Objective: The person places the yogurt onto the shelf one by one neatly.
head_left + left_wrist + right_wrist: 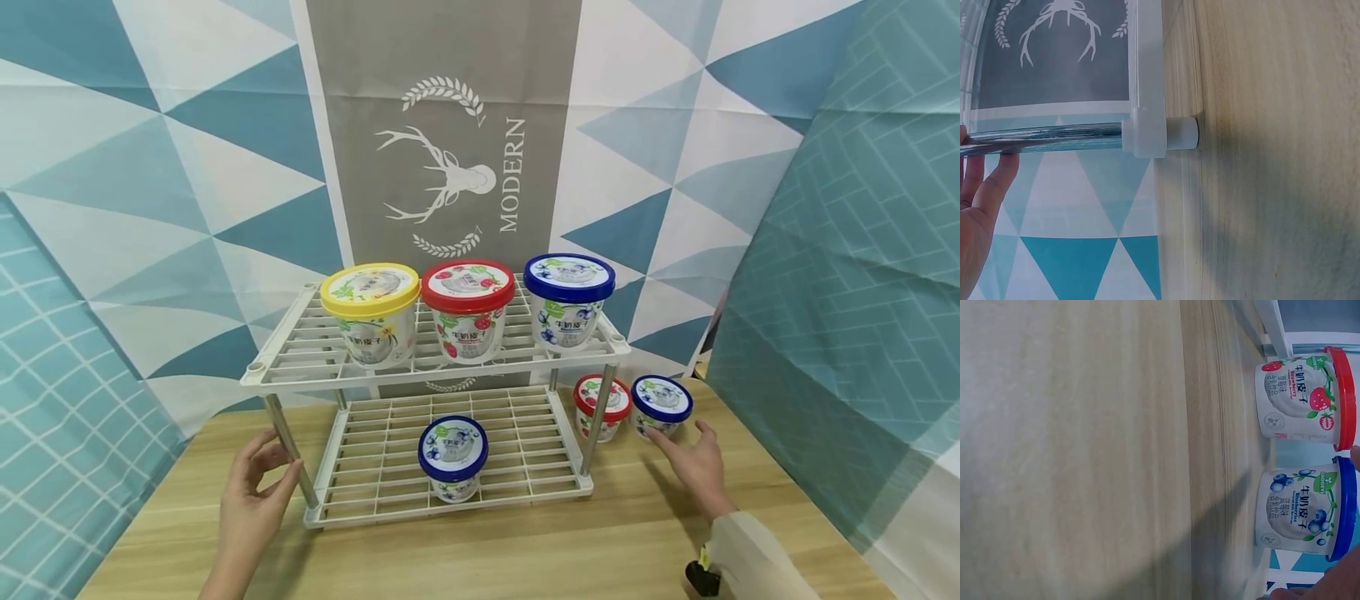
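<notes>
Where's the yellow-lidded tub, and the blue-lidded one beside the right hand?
Yellow-lidded tub (371, 309): head view, lid's front rim.
Blue-lidded tub (1301, 509): right wrist view, printed side.

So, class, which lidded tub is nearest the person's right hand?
The round white blue-lidded tub on the wooden table, beside the right hand. The red-lidded tub next to it is farther off; the other four stand on the white rack.

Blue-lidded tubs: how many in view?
3: a tub on the upper shelf at right, another tub on the lower shelf, a third tub on the table by the right hand.
</notes>
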`<state>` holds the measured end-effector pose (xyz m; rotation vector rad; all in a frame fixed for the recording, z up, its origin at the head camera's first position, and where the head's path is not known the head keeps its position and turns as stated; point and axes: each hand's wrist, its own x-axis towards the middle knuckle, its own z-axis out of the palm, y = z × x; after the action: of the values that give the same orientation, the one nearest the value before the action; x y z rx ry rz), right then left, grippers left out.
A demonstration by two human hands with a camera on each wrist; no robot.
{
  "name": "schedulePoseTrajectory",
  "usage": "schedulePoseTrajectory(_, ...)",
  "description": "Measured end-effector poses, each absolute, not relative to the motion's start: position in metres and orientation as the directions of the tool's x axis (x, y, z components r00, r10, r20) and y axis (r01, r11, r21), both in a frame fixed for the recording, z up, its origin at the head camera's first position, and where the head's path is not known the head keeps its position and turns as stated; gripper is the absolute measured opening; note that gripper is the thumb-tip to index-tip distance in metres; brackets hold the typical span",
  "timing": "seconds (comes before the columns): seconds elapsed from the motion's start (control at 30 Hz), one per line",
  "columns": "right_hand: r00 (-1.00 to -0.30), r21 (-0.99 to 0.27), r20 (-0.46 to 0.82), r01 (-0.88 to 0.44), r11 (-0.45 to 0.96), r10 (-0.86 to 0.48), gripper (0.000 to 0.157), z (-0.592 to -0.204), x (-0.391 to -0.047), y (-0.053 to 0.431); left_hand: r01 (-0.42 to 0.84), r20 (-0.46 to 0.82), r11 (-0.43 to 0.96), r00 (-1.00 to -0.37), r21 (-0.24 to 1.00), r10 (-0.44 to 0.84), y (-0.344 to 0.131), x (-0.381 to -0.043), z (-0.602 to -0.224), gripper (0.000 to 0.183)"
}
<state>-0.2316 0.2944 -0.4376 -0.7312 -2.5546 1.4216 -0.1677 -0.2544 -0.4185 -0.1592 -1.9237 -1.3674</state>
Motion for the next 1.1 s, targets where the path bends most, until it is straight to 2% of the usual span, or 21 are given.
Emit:
schedulePoseTrajectory(0.5, -0.861, -0.835, -0.081, 0.333, 0.438, 0.502, 0.107, -0.442, -0.243, 0.291, 0.476, 0.625, 0.432, -0.71, 0.766, -0.324, -0.255, -0.166, -0.42, 0.062)
schedulePoseTrajectory(1.1, -0.836, -0.863, -0.085, 0.333, 0.378, 0.542, 0.106, -0.451, -0.259, 0.289, 0.499, 0.642, 0.429, -0.701, 0.753, -0.31, -0.253, -0.166, -0.417, 0.061)
